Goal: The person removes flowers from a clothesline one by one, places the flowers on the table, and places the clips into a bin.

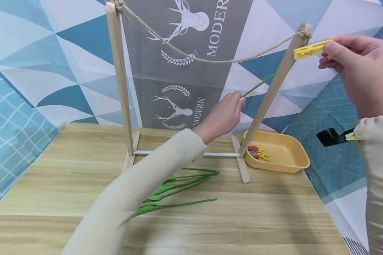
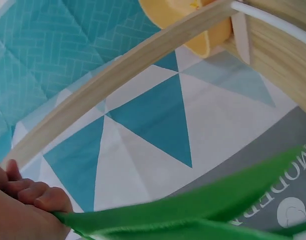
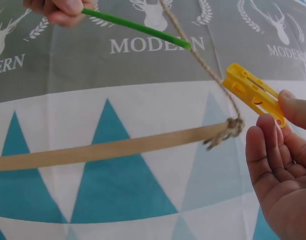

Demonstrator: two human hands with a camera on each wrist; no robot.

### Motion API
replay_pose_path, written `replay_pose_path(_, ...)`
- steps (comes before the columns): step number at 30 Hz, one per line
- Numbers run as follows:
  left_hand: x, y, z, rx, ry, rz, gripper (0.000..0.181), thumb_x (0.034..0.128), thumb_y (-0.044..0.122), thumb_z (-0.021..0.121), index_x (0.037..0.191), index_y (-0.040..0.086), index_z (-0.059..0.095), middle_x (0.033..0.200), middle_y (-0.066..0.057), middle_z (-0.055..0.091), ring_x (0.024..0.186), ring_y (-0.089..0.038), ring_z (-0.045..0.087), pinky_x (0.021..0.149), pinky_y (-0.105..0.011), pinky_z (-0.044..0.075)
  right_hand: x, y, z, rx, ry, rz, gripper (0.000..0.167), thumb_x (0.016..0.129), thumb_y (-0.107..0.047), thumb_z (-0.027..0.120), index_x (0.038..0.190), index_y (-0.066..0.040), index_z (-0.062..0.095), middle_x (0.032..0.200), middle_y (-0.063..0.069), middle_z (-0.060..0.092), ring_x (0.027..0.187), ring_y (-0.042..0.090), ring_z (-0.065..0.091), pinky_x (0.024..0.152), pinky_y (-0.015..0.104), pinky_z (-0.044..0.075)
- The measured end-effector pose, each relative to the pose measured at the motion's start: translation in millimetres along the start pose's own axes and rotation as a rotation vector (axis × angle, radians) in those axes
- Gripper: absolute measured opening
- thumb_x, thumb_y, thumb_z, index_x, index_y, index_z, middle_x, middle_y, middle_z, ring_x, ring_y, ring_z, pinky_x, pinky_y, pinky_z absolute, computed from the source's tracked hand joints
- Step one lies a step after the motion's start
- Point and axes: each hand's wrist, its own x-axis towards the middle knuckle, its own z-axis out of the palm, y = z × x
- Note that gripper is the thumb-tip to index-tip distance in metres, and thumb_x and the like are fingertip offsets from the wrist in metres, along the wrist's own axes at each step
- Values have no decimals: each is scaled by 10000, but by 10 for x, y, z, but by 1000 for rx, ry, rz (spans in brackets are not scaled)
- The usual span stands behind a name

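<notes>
My left hand (image 1: 224, 115) grips a green artificial flower stem (image 1: 261, 84), whose bare end points up and right below the rope (image 1: 210, 61). In the left wrist view, long green leaves (image 2: 167, 210) trail from that hand; whether a bloom is attached cannot be seen. My right hand (image 1: 365, 63) pinches a yellow clothespin (image 1: 311, 49) between thumb and fingers, beside the knotted right end of the rope. From the right wrist view, the clothespin's tip (image 3: 232, 80) looks very near the rope or touching it; which one I cannot tell.
Two wooden posts (image 1: 118, 71) carry the sagging rope and are joined low down by a white rod (image 1: 221, 154). Several more green stems (image 1: 191, 203) lie on the wooden table (image 1: 258, 219). A yellow-orange basin (image 1: 284, 166) at the right holds several clothespins (image 1: 258, 153).
</notes>
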Motion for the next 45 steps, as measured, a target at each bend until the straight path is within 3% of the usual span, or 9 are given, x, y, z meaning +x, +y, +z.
replay_pose_path(3,-146,-49,19,112,-13,-7,288,1032,271,251,1018,101,484,891,-30,490,810,-156,473,665,-275,424,-35,131,-50,88,-19,29,430,717,-204,768,1087,-7,669,1017,45,598,772,159,560,752,93,493)
replay_pose_path(9,-442,-145,78,403,14,45,282,1025,264,296,1037,94,520,829,-40,503,714,-186,502,579,-297,436,-106,422,-186,192,-8,128,421,735,-138,755,1122,-6,657,1099,48,577,775,162,598,736,139,519)
replay_pose_path(18,-793,-306,145,610,24,75,236,1015,246,356,1020,109,548,831,-46,498,756,-205,495,614,-300,418,-215,861,-354,140,-25,310,409,745,-172,746,1139,-99,666,1096,-18,583,798,97,664,705,129,518)
replay_pose_path(26,-1103,-420,181,654,-17,35,83,960,140,455,969,123,535,828,-44,478,752,-204,463,608,-279,359,-346,1198,-420,88,-92,410,353,755,-198,751,1095,-137,679,1040,-72,623,818,57,669,696,124,514)
replay_pose_path(30,-1268,-482,213,653,-18,11,148,927,84,479,1048,124,554,859,-58,502,793,-209,489,628,-284,365,-417,1350,-460,85,-141,482,288,787,-197,728,1071,-182,686,986,-105,656,822,46,665,693,122,512)
replay_pose_path(36,-1500,-582,281,668,33,21,70,932,130,513,972,115,569,837,-66,520,791,-212,498,654,-303,384,-525,1587,-505,220,-190,576,172,847,-89,659,993,-167,705,911,-54,697,816,86,684,695,180,536)
replay_pose_path(39,-1604,-638,324,656,28,-10,98,953,189,508,956,115,571,820,-61,509,771,-198,471,616,-285,358,-577,1716,-500,267,-212,603,166,863,-64,633,981,-153,709,915,-39,702,823,94,686,700,197,542)
replay_pose_path(45,-1798,-731,393,632,-5,-72,43,900,79,529,905,110,559,791,-65,492,713,-198,430,575,-280,335,-659,1960,-466,322,-292,609,188,898,-38,577,997,-148,693,930,-23,703,834,102,690,710,207,544)
